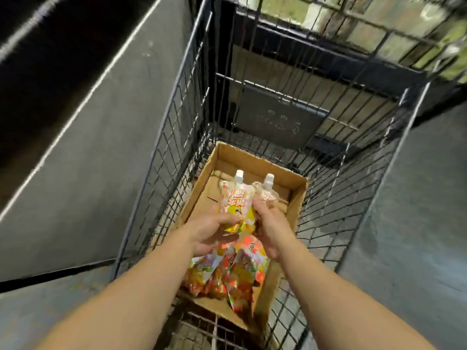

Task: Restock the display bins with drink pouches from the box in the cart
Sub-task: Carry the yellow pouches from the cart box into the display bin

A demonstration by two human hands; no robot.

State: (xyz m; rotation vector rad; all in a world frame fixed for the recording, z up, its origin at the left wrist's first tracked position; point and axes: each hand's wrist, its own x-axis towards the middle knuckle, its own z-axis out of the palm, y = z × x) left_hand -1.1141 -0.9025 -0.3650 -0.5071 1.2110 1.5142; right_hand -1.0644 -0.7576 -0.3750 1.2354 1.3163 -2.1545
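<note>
An open cardboard box [295, 205] lies in the bottom of a black wire cart [161, 157]. Several orange-and-yellow drink pouches [227, 276] lie in its near half. Over the box, my left hand [209, 233] grips the lower part of one drink pouch [235, 200] with a white cap, held upright. Beside it, my right hand [270, 226] grips a second pouch [266, 192], also white-capped and upright. The two pouches touch side by side. The far half of the box shows bare cardboard.
The cart's wire walls rise close on both sides and at the far end [290, 79]. Grey floor [75, 173] with a white line runs along the left. Dark shelving or a wire bin [379, 26] stands beyond the cart at the top right.
</note>
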